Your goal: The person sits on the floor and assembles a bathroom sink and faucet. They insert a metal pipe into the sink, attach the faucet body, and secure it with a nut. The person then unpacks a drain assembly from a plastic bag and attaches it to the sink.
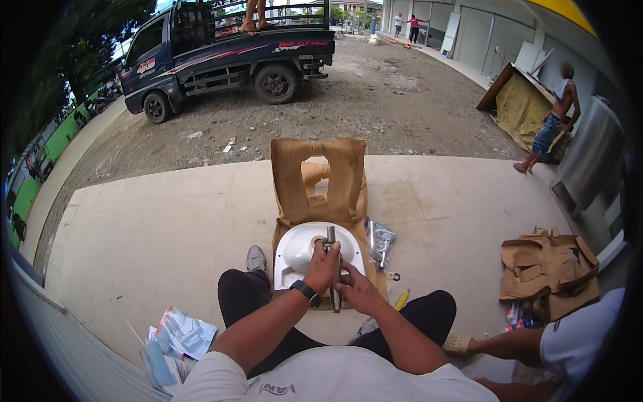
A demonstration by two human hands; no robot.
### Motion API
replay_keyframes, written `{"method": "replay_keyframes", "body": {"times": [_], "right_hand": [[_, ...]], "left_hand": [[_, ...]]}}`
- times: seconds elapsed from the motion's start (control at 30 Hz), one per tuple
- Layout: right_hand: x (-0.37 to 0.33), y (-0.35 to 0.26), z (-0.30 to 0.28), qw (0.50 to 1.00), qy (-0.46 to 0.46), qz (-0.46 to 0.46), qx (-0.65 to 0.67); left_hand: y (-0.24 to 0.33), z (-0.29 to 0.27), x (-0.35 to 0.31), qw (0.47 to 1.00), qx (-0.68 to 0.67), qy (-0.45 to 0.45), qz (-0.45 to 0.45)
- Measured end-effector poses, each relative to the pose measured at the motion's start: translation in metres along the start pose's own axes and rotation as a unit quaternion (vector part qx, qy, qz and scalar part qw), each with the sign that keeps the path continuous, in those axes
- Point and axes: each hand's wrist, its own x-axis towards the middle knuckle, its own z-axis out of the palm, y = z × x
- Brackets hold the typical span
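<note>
Between my knees a white ceramic washbasin [289,249] lies on opened brown cardboard [288,201]. Over it I hold a shiny metal pipe [331,234] upright in the picture, its top reaching past my fingers and its lower end pointing toward me. My left hand [323,265], with a dark watch [306,293] on its wrist, is closed round the upper part. Lower down, the fingers of my right hand [359,291] grip the same pipe from the right side. A clear plastic bag [380,242] with metal fittings lies just right of the basin.
A yellow-handled tool [402,299] lies by my right knee. Printed plastic packaging [184,333] is on the tiles at left. Torn cardboard [549,268] and a seated person's leg [509,345] are at right. A dark truck [228,57] stands beyond the tiled floor [167,228].
</note>
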Motion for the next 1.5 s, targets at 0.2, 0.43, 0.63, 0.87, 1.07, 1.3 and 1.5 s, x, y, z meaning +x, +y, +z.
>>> {"method": "replay_keyframes", "body": {"times": [0.2, 0.43, 0.63, 0.87, 1.07, 1.3, 1.5], "right_hand": [[-0.020, 0.013, -0.002, 0.991, 0.044, -0.002, -0.123], [0.000, 0.027, -0.048, 0.957, 0.197, -0.005, -0.214], [0.054, 0.082, -0.132, 0.883, 0.308, 0.193, -0.296], [0.068, 0.203, -0.193, 0.777, 0.365, 0.422, -0.291], [0.083, 0.261, -0.214, 0.741, 0.321, 0.528, -0.264], [0.119, 0.314, -0.232, 0.692, 0.304, 0.584, -0.294], [0.135, 0.331, -0.227, 0.643, 0.298, 0.613, -0.349]], "left_hand": [[-0.029, 0.004, -0.028, 0.992, 0.107, -0.006, 0.065], [-0.027, -0.014, -0.023, 0.931, 0.326, -0.155, -0.049], [-0.009, -0.060, 0.006, 0.853, 0.472, -0.221, -0.042], [-0.039, -0.090, 0.080, 0.787, 0.557, -0.250, -0.084], [-0.118, -0.079, 0.137, 0.768, 0.608, -0.178, -0.098], [-0.181, -0.067, 0.153, 0.752, 0.650, -0.102, -0.031], [-0.184, -0.081, 0.172, 0.769, 0.632, -0.097, -0.018]]}}
